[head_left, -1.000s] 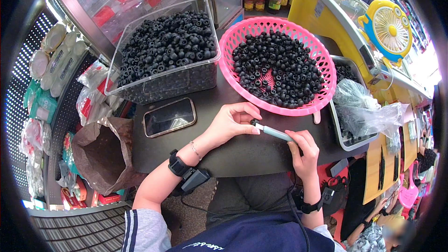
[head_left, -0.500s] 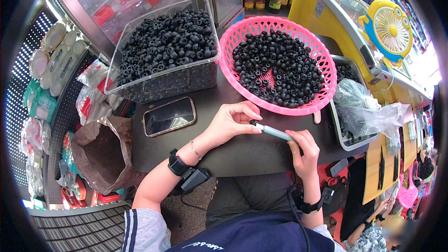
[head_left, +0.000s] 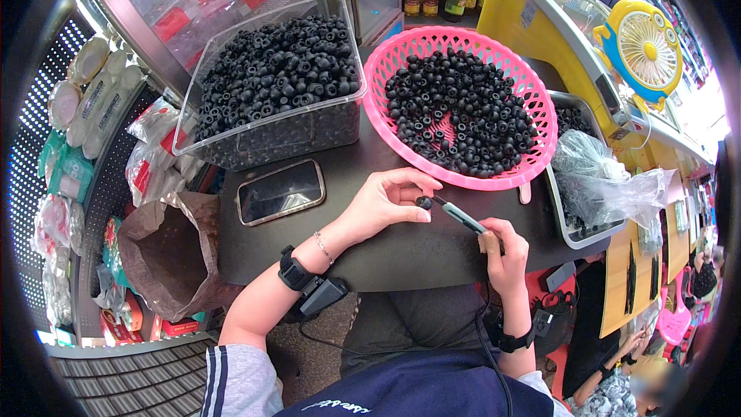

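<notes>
Between its thumb and fingers my left hand pinches a small round black piece, apparently hollow like the others. My right hand grips a pale grey-green utility knife, whose tip points at the piece and lies close to it. I cannot tell whether the two touch. Just beyond my hands stands a pink plastic basket with many loose black hollow pieces. At the far left, a clear plastic bin is heaped with more of them.
A phone lies left of my left hand. An open brown bag stands beside the table. To the right are a grey tray with black pieces, a clear plastic bag and a yellow-blue fan.
The knife has drawn back slightly from the black piece and turned, so its dark side and tip show. My left fingers have shifted a little to the right.
</notes>
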The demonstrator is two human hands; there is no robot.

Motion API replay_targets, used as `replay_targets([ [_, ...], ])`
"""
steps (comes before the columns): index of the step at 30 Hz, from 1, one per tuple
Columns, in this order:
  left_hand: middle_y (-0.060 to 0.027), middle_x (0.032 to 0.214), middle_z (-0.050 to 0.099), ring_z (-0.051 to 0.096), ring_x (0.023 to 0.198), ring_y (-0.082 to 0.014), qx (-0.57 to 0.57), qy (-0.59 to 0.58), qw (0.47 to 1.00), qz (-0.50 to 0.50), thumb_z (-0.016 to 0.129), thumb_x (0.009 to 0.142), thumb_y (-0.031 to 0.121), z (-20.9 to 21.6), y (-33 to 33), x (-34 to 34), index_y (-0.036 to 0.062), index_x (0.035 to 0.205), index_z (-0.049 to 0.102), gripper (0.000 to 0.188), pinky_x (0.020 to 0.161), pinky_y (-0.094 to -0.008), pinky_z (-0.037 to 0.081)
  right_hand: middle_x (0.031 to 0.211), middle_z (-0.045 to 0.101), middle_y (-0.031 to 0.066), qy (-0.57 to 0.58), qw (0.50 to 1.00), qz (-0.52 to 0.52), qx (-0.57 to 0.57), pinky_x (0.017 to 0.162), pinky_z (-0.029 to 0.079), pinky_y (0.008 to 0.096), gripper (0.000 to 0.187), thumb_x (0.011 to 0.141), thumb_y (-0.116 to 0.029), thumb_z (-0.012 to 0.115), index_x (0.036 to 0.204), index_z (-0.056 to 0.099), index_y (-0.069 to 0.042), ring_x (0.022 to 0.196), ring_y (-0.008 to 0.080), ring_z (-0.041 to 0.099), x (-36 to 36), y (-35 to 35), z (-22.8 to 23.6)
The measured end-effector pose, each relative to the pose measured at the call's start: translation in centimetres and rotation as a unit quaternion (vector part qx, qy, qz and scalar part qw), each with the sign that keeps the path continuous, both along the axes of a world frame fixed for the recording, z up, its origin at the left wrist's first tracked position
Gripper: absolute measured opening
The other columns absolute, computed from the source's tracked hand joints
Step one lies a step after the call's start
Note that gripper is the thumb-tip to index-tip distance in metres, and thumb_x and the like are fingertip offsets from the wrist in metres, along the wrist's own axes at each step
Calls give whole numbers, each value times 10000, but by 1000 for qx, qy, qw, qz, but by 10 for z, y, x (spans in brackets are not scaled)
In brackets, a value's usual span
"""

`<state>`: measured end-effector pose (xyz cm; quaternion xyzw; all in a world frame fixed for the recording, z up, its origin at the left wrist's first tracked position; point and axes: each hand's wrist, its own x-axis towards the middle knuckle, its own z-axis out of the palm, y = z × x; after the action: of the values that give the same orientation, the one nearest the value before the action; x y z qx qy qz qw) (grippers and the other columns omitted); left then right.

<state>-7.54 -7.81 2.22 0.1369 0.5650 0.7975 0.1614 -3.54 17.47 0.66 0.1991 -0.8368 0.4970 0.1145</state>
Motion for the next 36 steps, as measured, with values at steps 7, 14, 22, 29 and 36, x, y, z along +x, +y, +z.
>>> replay_targets([
  [7, -57, 1120, 583, 587, 1017, -144, 4, 3, 1000, -15, 735, 748, -60, -4, 0, -1, -21, 1090, 648, 355, 899, -277, 495, 633, 578, 73, 6, 1000, 6, 11, 525, 440, 289, 83, 910, -68, 558, 948, 602, -9, 544, 185, 590, 0, 3, 0],
  [14, -46, 1106, 579, 567, 1041, -139, -8, 10, 1000, -13, 741, 750, -48, -3, 1, -1, -13, 1084, 654, 347, 942, -287, 463, 586, 555, 64, -16, 1000, 21, 13, 509, 427, 293, 117, 943, -124, 539, 935, 597, -23, 517, 185, 576, 0, 3, 1],
  [22, -45, 1076, 569, 555, 1030, -133, 3, 14, 1000, -28, 741, 745, -54, -4, 0, -2, -5, 994, 656, 268, 927, -284, 453, 579, 546, 69, -37, 999, 31, 19, 503, 420, 297, 121, 948, -127, 536, 932, 589, -19, 508, 190, 567, 0, 2, 1],
  [29, -32, 1066, 576, 569, 988, -98, 21, 45, 999, -13, 745, 756, -30, -9, 0, -2, -5, 1004, 633, 273, 898, -268, 484, 596, 536, 56, -10, 999, 30, 6, 500, 401, 276, 108, 942, -105, 534, 949, 582, -8, 506, 156, 530, 0, 0, 2],
  [36, -36, 1039, 600, 598, 931, -103, 14, -6, 1000, -7, 749, 748, -38, -4, 0, -2, -13, 1061, 594, 350, 837, -256, 508, 790, 637, 116, 62, 998, 17, -27, 554, 458, 282, 160, 847, -30, 631, 1003, 603, -14, 611, 209, 601, -3, -1, -5],
])
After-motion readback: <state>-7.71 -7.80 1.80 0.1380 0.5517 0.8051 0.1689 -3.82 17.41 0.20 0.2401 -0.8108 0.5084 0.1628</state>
